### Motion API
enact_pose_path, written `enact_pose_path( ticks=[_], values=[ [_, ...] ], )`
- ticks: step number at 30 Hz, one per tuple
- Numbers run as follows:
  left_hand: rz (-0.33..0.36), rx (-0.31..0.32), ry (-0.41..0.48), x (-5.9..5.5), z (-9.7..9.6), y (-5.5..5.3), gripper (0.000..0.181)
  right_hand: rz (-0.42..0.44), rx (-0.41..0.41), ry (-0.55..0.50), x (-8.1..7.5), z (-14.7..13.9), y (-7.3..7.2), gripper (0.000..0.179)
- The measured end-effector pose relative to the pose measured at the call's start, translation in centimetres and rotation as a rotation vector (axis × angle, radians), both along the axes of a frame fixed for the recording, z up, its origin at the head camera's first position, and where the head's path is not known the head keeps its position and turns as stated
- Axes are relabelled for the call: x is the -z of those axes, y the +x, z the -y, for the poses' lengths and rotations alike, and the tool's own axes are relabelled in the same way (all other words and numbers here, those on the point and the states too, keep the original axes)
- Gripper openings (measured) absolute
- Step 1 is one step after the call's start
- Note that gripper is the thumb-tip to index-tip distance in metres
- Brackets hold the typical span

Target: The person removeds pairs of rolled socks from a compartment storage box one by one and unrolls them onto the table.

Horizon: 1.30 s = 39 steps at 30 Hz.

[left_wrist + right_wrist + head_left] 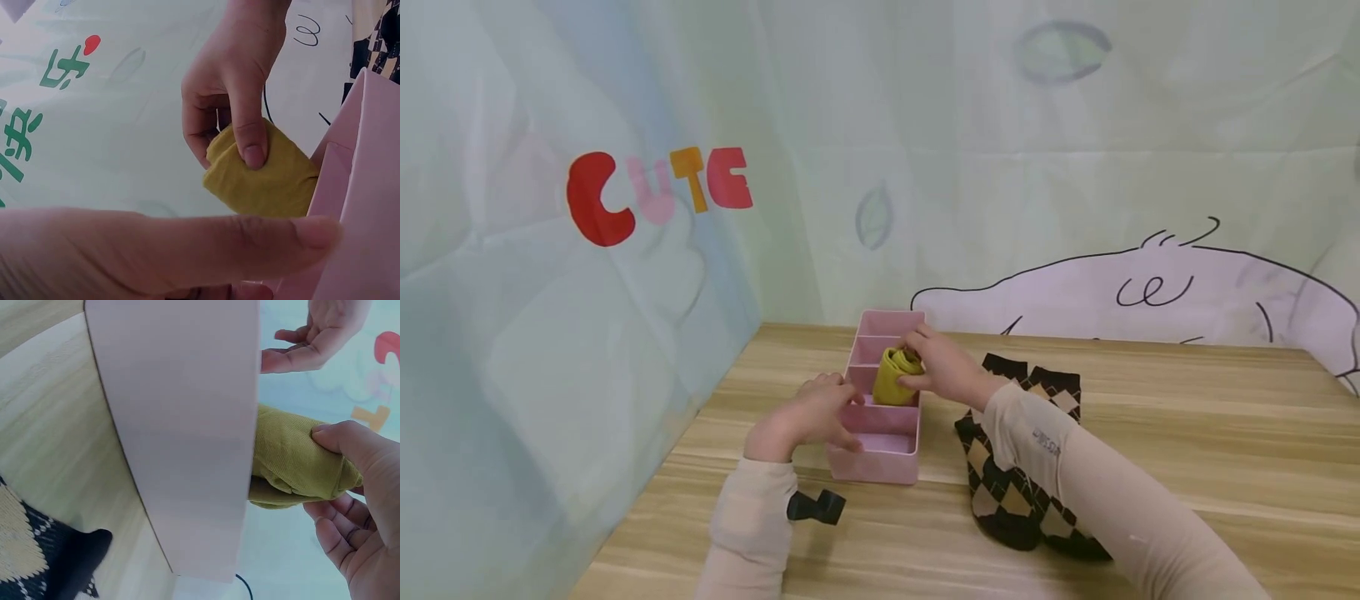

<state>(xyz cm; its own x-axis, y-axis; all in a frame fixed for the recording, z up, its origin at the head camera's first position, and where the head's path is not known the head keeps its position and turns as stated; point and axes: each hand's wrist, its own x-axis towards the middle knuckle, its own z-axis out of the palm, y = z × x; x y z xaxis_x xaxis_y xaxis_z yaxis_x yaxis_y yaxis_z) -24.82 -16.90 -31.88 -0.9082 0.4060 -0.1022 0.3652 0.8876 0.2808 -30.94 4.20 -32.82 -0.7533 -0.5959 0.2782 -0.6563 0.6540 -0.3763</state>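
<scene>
A pink box point(874, 468) with a row of compartments stands on the table. My right hand point(951, 367) pinches a rolled-up yellow sock point(891, 379) between thumb and fingers, its lower end down inside a middle compartment. In the right wrist view the box's side wall point(175, 425) hides the lower part of the sock point(294, 456). My left hand point(808, 417) is at the box's left rim, thumb and fingers apart and holding nothing. The left thumb point(250, 250) reaches across the near part of the left wrist view, below the sock.
A pair of black and tan argyle socks point(1000, 492) lies flat right of the box, partly under my right forearm. A black strap piece point(817, 507) sticks out at my left wrist. Printed cloth point(820, 108) hangs behind the wooden table point(1210, 433) and along its left side.
</scene>
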Motion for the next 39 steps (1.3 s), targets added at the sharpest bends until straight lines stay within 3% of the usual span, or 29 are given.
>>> enact_pose_path(
  ticks=[5,10,16,28,39],
  values=[
    [0.002,-0.019,0.021,0.1,-0.5,0.0,0.05,-0.013,-0.011,-0.033,-0.5,-0.6,0.2,0.04],
    [-0.041,-0.006,0.037,-0.3,-1.0,-0.1,0.044,-0.032,0.005,-0.016,-1.3,-1.1,0.3,0.038],
    [-0.192,0.04,0.051,-0.5,-1.6,-0.3,0.039,-0.059,0.021,-0.009,-2.2,-1.7,0.6,0.038],
    [-0.452,0.046,0.111,-0.3,-3.1,-0.3,0.038,-0.04,0.054,-0.027,-2.9,-3.2,1.3,0.042],
    [-0.592,0.085,0.166,0.5,-4.3,-0.4,0.033,-0.027,0.102,-0.024,-2.7,-5.3,1.9,0.045]
  ],
)
